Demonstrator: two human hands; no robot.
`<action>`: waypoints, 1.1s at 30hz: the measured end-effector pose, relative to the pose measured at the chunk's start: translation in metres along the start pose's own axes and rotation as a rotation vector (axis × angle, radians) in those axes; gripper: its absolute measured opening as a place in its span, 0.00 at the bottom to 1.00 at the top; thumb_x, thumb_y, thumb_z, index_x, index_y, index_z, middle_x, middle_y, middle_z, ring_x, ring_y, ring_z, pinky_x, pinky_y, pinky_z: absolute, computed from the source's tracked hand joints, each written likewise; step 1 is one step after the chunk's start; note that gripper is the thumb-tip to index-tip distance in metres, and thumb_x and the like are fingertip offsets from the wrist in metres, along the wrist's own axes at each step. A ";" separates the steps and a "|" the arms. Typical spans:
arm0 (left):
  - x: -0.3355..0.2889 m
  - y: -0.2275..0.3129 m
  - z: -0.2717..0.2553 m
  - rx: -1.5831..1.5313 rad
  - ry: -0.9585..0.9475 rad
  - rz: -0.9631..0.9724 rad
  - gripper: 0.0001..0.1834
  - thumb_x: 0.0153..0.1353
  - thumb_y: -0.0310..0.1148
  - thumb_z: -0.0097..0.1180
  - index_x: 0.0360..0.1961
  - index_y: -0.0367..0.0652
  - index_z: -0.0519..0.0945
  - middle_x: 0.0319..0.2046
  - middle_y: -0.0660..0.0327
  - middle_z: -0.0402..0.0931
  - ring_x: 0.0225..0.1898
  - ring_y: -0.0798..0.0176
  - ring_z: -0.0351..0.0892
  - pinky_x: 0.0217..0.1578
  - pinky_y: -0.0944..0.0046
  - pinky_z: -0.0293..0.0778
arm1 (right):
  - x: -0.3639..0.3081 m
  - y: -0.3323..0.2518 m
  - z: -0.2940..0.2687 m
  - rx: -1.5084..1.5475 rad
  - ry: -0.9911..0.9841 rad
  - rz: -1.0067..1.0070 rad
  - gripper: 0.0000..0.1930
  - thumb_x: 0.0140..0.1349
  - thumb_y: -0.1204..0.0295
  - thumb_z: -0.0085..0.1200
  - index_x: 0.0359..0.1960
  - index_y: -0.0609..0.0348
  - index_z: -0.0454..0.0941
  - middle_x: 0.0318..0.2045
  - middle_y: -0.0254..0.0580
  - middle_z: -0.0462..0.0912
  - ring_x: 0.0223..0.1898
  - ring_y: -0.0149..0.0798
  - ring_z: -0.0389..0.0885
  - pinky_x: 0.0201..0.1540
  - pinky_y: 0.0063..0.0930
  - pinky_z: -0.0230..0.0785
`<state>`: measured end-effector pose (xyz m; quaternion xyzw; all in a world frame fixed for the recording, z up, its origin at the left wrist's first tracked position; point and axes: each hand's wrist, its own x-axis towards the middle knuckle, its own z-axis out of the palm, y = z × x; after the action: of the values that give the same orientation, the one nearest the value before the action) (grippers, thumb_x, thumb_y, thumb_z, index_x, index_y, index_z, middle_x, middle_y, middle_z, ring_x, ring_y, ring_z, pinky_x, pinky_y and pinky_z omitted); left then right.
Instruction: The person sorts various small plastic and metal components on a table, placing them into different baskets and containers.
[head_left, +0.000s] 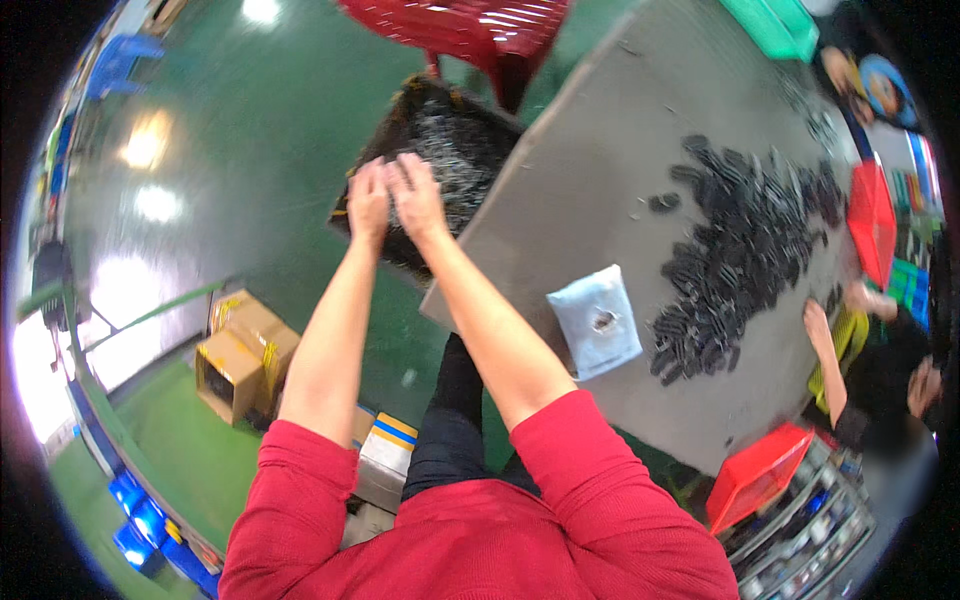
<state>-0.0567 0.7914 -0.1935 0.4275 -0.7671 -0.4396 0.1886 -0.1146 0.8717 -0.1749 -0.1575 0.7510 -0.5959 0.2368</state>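
Note:
Both arms reach forward over a dark square bin point(390, 235) that holds thin, shiny grey scraps point(450, 150). My left hand point(368, 203) and my right hand point(416, 198) are side by side above its near left part, fingers stretched out and slightly blurred. I see nothing held in either one. Right of the bin, a grey table point(570, 190) carries a large heap of small black ribbed parts point(735, 255). Nearer to me on the same tabletop lies a light-blue cloth-like pad point(590, 345) with a dark spot or hole in it.
A red plastic chair point(480, 25) stands beyond the bin. Cardboard boxes point(262, 335) sit on the green floor at left. Red trays point(760, 475) and a green tray point(775, 25) line the table's edges. Across the table, co-workers' hands point(820, 325) are near the heap.

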 end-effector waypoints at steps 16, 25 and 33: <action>-0.405 0.205 0.209 0.176 -0.802 0.598 0.50 0.46 0.31 0.62 0.67 0.41 0.44 0.66 0.40 0.34 0.67 0.33 0.29 0.64 0.38 0.36 | -0.320 0.064 -0.464 -0.718 0.795 0.134 0.27 0.50 0.66 0.59 0.54 0.51 0.66 0.59 0.56 0.59 0.63 0.61 0.51 0.63 0.56 0.45; -0.418 0.216 0.315 0.509 -0.486 0.639 0.57 0.40 0.38 0.68 0.68 0.45 0.43 0.66 0.38 0.27 0.66 0.28 0.23 0.60 0.30 0.30 | -0.277 0.110 -0.534 -0.766 0.577 0.296 0.51 0.39 0.63 0.67 0.66 0.41 0.49 0.66 0.62 0.40 0.67 0.65 0.35 0.63 0.66 0.32; -0.348 0.257 0.383 0.388 -0.455 0.713 0.60 0.35 0.27 0.68 0.68 0.46 0.43 0.63 0.32 0.25 0.64 0.25 0.26 0.62 0.35 0.32 | -0.172 0.114 -0.567 -0.710 0.671 -0.005 0.36 0.51 0.75 0.46 0.66 0.51 0.50 0.63 0.68 0.46 0.65 0.69 0.43 0.64 0.61 0.38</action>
<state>-0.2410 1.3375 -0.1559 0.0571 -0.9561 -0.2784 0.0717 -0.2732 1.4535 -0.1559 -0.0294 0.9424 -0.3214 -0.0882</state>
